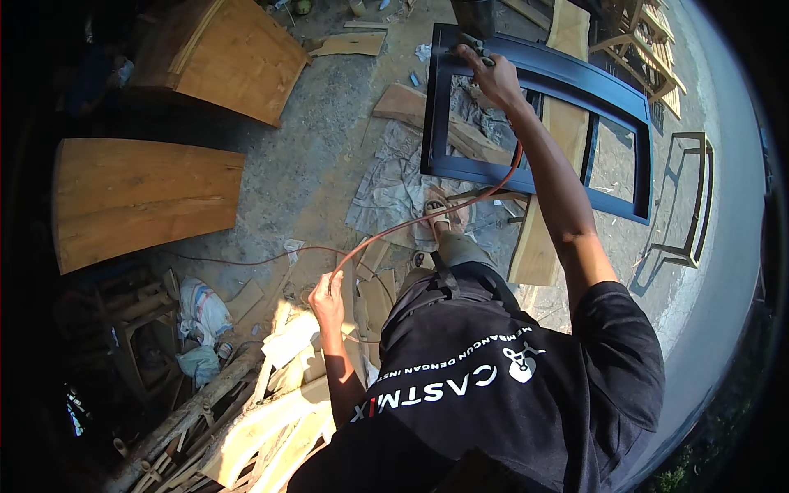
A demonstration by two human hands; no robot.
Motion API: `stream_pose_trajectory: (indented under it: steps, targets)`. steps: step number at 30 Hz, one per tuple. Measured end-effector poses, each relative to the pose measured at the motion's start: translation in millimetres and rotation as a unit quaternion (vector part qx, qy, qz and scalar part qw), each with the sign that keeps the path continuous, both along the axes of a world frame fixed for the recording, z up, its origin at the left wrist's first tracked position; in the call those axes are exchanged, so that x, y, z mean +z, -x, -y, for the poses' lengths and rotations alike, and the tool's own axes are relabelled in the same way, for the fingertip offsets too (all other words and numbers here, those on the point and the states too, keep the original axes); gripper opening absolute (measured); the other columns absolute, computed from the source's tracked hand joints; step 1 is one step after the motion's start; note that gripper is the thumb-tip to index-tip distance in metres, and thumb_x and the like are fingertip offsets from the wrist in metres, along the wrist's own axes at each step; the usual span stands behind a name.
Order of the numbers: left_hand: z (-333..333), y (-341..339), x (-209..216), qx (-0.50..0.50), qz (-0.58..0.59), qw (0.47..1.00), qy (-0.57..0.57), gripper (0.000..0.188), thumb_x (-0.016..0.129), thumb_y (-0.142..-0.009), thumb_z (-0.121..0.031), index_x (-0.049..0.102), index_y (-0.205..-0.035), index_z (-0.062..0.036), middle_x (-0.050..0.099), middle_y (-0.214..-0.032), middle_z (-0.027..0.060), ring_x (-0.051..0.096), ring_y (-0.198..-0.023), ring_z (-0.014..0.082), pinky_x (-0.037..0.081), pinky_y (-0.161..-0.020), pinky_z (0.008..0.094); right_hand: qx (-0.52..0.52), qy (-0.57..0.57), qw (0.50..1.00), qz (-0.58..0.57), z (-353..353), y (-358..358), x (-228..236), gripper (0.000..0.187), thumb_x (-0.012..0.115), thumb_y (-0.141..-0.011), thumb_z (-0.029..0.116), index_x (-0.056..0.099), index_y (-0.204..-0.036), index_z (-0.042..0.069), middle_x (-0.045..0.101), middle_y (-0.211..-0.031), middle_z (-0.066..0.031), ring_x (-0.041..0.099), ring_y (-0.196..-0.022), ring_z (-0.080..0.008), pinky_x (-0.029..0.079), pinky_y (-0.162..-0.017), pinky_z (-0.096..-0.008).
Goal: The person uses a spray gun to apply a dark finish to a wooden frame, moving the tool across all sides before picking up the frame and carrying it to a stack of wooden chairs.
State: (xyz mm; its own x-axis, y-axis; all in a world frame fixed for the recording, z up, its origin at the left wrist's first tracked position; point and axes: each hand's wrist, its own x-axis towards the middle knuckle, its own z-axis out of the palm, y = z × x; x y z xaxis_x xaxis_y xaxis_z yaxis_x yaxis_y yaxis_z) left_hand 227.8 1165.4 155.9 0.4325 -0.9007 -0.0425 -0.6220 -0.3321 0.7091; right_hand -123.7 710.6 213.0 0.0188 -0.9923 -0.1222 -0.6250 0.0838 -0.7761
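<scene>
My right hand (496, 80) grips a spray gun (474, 37) with a dark cup, held over the far left corner of a large dark-painted frame (526, 174). Part of the gun is covered by my fingers. The frame has a curved outer edge and a crossbar dividing its openings, and it rests on wooden planks (538, 246). A reddish hose (394, 228) runs from near my right wrist down to my left hand (327, 302). The fingers of that hand are closed around the hose, close to my left side.
Two brown wooden panels (148, 197) stand at the left. Crumpled sheeting (386, 181) lies on the ground by my feet. Scrap wood (271, 419) is piled at the lower left, beside a white sack (203, 308). A slim dark frame (699, 205) and stacked wooden furniture (645, 49) stand right.
</scene>
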Motion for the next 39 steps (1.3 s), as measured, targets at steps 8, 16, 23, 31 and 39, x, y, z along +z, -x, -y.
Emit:
stream_pose_trajectory:
  steps: [8, 16, 23, 31, 39]
  targets:
    - [78.0, -0.3, 32.0, -0.022, 0.030, 0.999, 0.023, 0.018, 0.069, -0.100, -0.018, 0.072, -0.103, -0.0003, 0.068, -0.077, 0.0088, 0.062, -0.066, 0.0135, 0.048, -0.058, 0.0299, -0.021, 0.102, 0.994, -0.033, 82.4, 3.0, -4.4, 0.075, 0.054, -0.091, 0.077, 0.072, -0.125, 0.012, 0.071, -0.109, -0.0304, 0.065, -0.111, -0.0505, 0.051, -0.094, -0.0530]
    - [124.2, -26.6, 22.6, -0.024, 0.000, 0.999, 0.038, 0.017, 0.071, -0.098, -0.019, 0.072, -0.099, -0.0022, 0.051, -0.065, 0.0024, 0.043, -0.061, 0.0095, 0.037, -0.055, 0.0291, -0.023, -0.005, 1.000, -0.001, 52.3, 10.6, 13.2, 0.073, 0.060, -0.092, 0.072, 0.077, -0.105, 0.002, 0.074, -0.084, -0.0219, 0.073, -0.086, -0.0368, 0.053, -0.082, -0.0465]
    - [186.2, -89.2, -1.3, -0.117, 0.022, 0.993, 0.015, 0.019, 0.071, -0.098, -0.019, 0.070, -0.093, -0.0006, 0.053, -0.062, 0.0073, 0.043, -0.059, 0.0114, 0.040, -0.055, 0.0315, -0.071, -0.075, 0.995, 0.003, -30.9, 0.1, 34.3, 0.069, 0.064, -0.093, 0.068, 0.076, -0.089, 0.000, 0.064, -0.066, -0.0063, 0.054, -0.060, -0.0141, 0.043, -0.058, -0.0344]
    - [283.8, -167.3, 20.5, -0.198, 0.047, 0.978, 0.037, 0.014, 0.072, -0.096, -0.016, 0.071, -0.094, -0.0030, 0.059, -0.065, 0.0156, 0.053, -0.055, 0.0157, 0.045, -0.055, 0.0340, -0.206, -0.024, 0.977, 0.055, -53.0, -61.1, 16.4, 0.066, 0.065, -0.093, 0.065, 0.075, -0.085, 0.000, 0.064, -0.068, -0.0073, 0.060, -0.068, -0.0172, 0.047, -0.067, -0.0371]
    - [340.5, -214.1, 26.7, -0.285, 0.033, 0.956, 0.061, 0.014, 0.071, -0.098, -0.017, 0.071, -0.095, -0.0027, 0.049, -0.061, 0.0098, 0.043, -0.056, 0.0138, 0.039, -0.052, 0.0325, -0.339, 0.030, 0.940, 0.017, -45.1, -61.7, -5.3, 0.067, 0.065, -0.093, 0.066, 0.073, -0.089, 0.000, 0.063, -0.067, -0.0086, 0.061, -0.070, -0.0173, 0.049, -0.069, -0.0360]
